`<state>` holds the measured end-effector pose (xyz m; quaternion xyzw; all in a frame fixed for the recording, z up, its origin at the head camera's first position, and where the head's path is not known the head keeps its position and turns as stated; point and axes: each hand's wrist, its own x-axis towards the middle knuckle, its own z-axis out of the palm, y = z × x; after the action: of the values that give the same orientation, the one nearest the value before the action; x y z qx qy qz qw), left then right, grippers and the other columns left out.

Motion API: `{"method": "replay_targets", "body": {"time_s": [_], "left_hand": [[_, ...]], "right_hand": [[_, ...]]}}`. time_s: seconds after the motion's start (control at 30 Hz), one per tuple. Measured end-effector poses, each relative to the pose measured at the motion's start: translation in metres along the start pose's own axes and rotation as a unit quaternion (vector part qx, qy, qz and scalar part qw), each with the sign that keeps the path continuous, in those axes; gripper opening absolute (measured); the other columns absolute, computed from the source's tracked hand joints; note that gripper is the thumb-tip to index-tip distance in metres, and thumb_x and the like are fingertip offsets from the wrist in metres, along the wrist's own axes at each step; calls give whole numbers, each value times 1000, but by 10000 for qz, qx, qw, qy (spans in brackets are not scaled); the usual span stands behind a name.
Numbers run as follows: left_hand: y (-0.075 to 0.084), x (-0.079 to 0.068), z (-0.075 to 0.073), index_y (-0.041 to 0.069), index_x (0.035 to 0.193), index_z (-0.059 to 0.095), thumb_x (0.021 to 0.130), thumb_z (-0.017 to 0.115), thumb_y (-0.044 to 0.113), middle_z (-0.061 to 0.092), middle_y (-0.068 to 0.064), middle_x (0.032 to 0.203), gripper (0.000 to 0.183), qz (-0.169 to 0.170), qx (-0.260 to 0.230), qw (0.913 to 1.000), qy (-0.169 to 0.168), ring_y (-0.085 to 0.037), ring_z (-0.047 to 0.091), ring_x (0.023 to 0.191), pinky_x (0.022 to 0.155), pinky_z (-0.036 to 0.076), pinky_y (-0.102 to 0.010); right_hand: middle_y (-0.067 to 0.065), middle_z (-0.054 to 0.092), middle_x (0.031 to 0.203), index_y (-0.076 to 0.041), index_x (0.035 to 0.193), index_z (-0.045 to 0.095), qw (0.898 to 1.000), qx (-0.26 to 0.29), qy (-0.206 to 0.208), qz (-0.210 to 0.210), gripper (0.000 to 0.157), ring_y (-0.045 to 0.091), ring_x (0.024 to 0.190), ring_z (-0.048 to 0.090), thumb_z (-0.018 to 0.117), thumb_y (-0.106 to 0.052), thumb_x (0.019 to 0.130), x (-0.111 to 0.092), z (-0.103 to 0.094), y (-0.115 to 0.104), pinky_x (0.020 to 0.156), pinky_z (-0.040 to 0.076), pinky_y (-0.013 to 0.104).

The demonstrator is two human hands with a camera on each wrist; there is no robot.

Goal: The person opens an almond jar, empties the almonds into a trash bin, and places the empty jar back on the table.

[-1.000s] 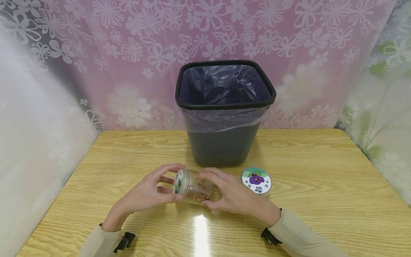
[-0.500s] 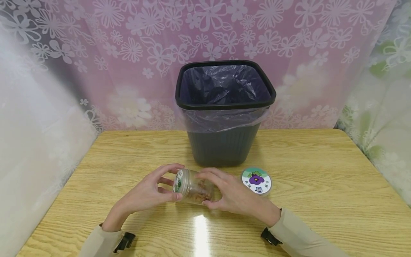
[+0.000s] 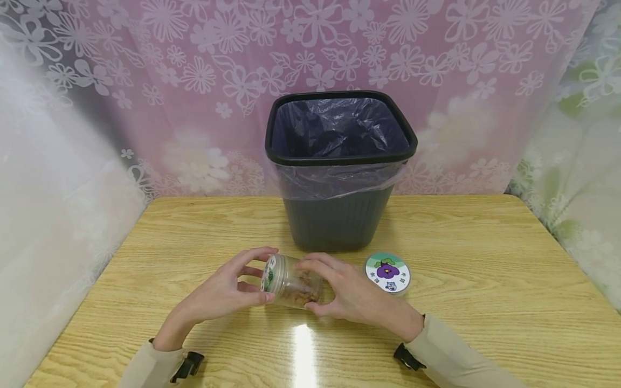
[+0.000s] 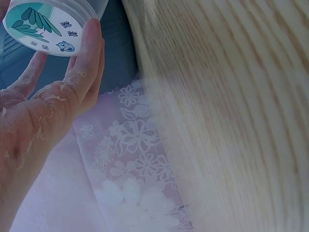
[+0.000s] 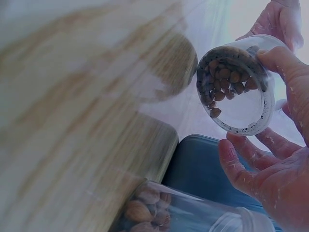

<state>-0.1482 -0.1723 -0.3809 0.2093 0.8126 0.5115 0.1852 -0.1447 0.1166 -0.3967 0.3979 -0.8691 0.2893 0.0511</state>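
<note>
"Jar (image 3: 294,284) on its side, in front of the bin (image 3: 337,221). What has it from the left?"

"Left hand (image 3: 228,288), fingers and thumb curved round the lid (image 4: 48,24). That label shows green pods or leaves, a small blue animal face and Chinese characters too small for me to read."

"And inside?"

"Brown contents (image 5: 224,79), nuts perhaps, heaped to one side. Whether the jar touches the table (image 3: 509,280) I can't tell."

"Why is the bin's liner (image 3: 339,180) folded over the rim?"

"Likely so it can't slip inside."

"Then the right hand (image 3: 351,291)?"

"Gripping the base end; a hand at each end probably steadies it."

"Farthest right?"

"Second jar (image 3: 388,272), upright just beside that hand, presumably leaving both hands room. Its lid label has a purple flower, another blue animal and more characters, none surely legible. No brand I can make out."
</note>
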Motion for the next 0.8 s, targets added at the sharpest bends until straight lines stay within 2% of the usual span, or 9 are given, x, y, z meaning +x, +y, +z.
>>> {"method": "replay_targets", "body": {"time_s": [0.17, 0.5, 0.63, 0.8], "left_hand": [[0, 0, 0, 38, 151, 42, 85, 84, 24, 38, 0, 158, 79, 144, -33, 9999, -32, -36, 51, 134, 102, 54, -43], [-3, 0, -1, 29, 152, 43, 81, 84, 10, 38, 1, 155, 84, 746, -8, 9971, -152, -37, 48, 136, 103, 52, -50], [-2, 1, -2, 32, 149, 45, 81, 83, 10, 36, 2, 157, 81, 933, 104, 9955, -164, -38, 47, 137, 103, 52, -54], [-1, 1, -1, 33, 148, 47, 80, 83, 6, 35, -3, 158, 81, 998, 80, 9948, -179, -39, 46, 137, 104, 50, -54]], "right_hand": [[0, 56, 144, -22, 141, 55, 10000, 43, 31, -4, 66, 19, 127, 62, 86, -29, 83, 0, 0, 1, 100, 57, 38], [0, 56, 145, -21, 142, 55, 10000, 87, -14, 25, 66, 19, 129, 61, 85, -28, 84, 0, 1, 1, 101, 57, 37], [0, 56, 144, -21, 142, 55, 10000, 45, 27, -8, 66, 19, 128, 62, 85, -28, 83, 0, 1, 1, 101, 57, 37], [1, 57, 143, -20, 141, 55, 9999, -1, 125, -87, 66, 20, 127, 62, 86, -27, 82, 0, 1, 1, 100, 57, 37]]}}
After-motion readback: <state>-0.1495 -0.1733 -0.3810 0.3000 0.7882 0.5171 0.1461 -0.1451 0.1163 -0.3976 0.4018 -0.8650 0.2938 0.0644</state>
